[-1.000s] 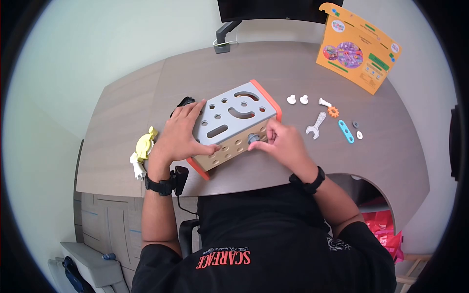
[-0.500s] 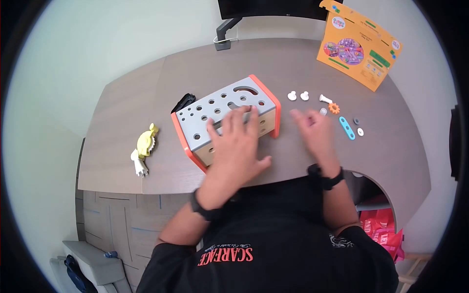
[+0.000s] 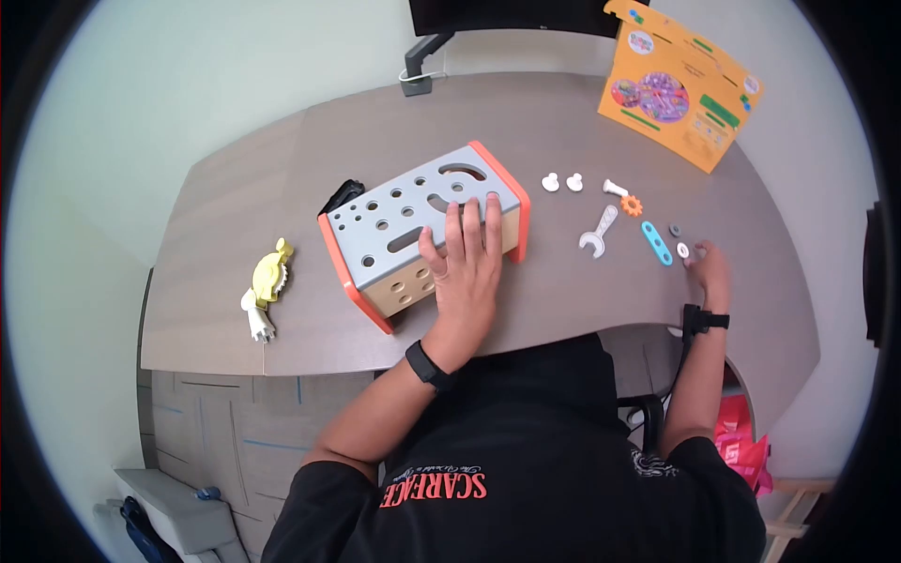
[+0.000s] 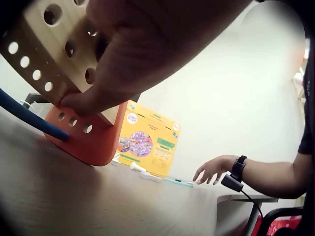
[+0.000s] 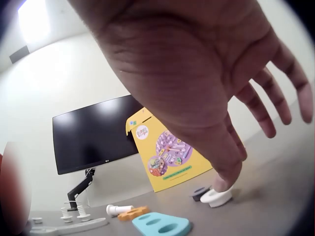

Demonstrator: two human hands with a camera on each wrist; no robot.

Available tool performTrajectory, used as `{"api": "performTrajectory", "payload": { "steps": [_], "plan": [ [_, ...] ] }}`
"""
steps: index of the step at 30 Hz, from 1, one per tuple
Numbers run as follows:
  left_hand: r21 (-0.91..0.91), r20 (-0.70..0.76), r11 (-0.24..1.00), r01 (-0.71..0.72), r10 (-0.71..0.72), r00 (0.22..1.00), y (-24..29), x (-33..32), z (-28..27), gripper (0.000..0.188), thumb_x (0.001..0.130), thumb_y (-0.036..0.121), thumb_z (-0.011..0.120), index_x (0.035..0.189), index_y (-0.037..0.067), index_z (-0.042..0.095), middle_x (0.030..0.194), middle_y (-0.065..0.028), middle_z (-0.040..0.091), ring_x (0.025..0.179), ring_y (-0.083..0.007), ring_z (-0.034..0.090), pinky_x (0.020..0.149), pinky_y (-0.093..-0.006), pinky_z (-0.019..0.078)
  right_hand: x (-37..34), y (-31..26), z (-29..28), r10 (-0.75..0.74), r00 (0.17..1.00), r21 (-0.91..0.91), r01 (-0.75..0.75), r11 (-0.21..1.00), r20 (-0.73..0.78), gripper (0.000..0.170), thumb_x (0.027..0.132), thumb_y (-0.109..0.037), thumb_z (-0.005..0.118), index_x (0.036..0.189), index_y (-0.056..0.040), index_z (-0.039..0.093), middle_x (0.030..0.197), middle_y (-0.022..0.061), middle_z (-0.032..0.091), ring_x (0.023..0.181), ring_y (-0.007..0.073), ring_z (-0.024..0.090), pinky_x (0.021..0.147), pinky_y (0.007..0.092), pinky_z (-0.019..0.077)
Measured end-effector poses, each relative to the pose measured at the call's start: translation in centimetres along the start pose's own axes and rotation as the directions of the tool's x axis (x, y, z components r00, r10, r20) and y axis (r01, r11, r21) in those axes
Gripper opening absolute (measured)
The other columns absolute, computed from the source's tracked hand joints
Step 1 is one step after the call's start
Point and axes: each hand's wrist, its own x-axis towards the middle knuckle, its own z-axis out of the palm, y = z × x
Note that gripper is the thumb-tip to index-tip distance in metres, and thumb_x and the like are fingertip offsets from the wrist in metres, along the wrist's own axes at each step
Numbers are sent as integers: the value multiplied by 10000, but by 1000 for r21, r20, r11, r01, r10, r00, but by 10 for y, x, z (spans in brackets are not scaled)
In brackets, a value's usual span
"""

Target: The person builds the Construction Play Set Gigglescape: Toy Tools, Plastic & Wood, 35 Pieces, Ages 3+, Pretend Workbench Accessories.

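My left hand lies over the near edge of a toy workbench with a grey holed top, wooden front and orange ends. Its spread fingers rest on the top, and in the left wrist view the thumb lies against the holed front. At the right, my right hand reaches down to a small white ring. The thumb tip touches the ring while the other fingers stay extended. Close by are a grey ring and a turquoise holed strip.
Between bench and strip lie a toy wrench, an orange gear, a white bolt and two white pegs. A yellow toy saw sits left. An orange carton stands behind, near a monitor.
My right hand has left the grey piece on the bench's front and moved right to the white ring. My left hand has shifted right along the bench's near edge.
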Motion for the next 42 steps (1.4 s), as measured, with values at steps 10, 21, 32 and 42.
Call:
{"api": "performTrajectory", "payload": {
  "steps": [10, 21, 32, 42],
  "plan": [
    [94, 12, 993, -72, 72, 997, -11, 4, -2, 776, 836, 145, 730, 1575, 182, 494, 1300, -77, 501, 1316, -243, 483, 1082, -596, 287, 15, -7, 29, -18, 1000, 118, 18, 993, 4, 421, 790, -74, 906, 1190, -99, 775, 1179, 186, 763, 1082, 408, 723, 931, 494, 581],
    [105, 45, 994, -7, 2, 999, 0, 12, -5, 698, 831, 127, 719, 1502, 186, 537, 1209, -48, 532, 1245, -237, 519, 1034, -629, 283, 6, -20, 22, -351, 936, 291, 336, 896, -2, 383, 823, 10, 827, 1195, -48, 754, 1082, 211, 737, 957, 379, 728, 880, 448, 585],
    [-304, -95, 953, 5, -36, 995, -33, 8, -19, 872, 737, 90, 782, 1558, 180, 501, 1308, -108, 494, 1287, -305, 491, 1068, -606, 249, -19, -49, -3, -340, 924, 476, 380, 793, -173, 224, 966, 22, 662, 1185, 6, 707, 1054, 205, 722, 935, 338, 717, 838, 405, 567],
    [-917, -104, 388, 87, -446, 889, -88, 42, -32, 968, 735, 243, 849, 1538, -42, 389, 1327, -166, 521, 1211, -321, 526, 1068, -449, 441, -71, -142, -18, -541, 833, 947, -257, -194, 116, 114, 972, -14, 504, 930, -71, 593, 940, 36, 578, 784, 120, 561, 701, 261, 476]
  ]
}}
